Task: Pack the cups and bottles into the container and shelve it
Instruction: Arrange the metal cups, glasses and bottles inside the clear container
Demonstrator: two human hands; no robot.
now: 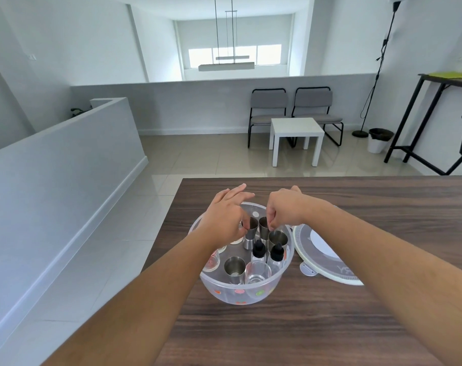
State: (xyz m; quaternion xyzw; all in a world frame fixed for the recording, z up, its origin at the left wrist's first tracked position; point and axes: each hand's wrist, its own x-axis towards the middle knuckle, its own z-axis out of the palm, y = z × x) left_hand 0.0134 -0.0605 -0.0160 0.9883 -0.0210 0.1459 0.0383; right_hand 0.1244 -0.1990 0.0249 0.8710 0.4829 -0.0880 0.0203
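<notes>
A round clear plastic container [224, 293] with coloured dots stands on the wooden table. Inside it are several steel cups, such as one at the front [234, 268], a clear glass [257, 272] and two small bottles with black caps [259, 253]. My left hand [225, 215] pinches the rim of a steel cup [251, 229] at the back of the container. Beside it, my right hand [284, 207] holds the rim of another steel cup [264, 229]. Both cups stand upright inside the container.
The container's round lid [327, 262] lies flat on the table [330, 326] just right of it. The table's left edge runs close to the container. Beyond the table are a white side table [295, 128], two grey chairs and a low wall on the left.
</notes>
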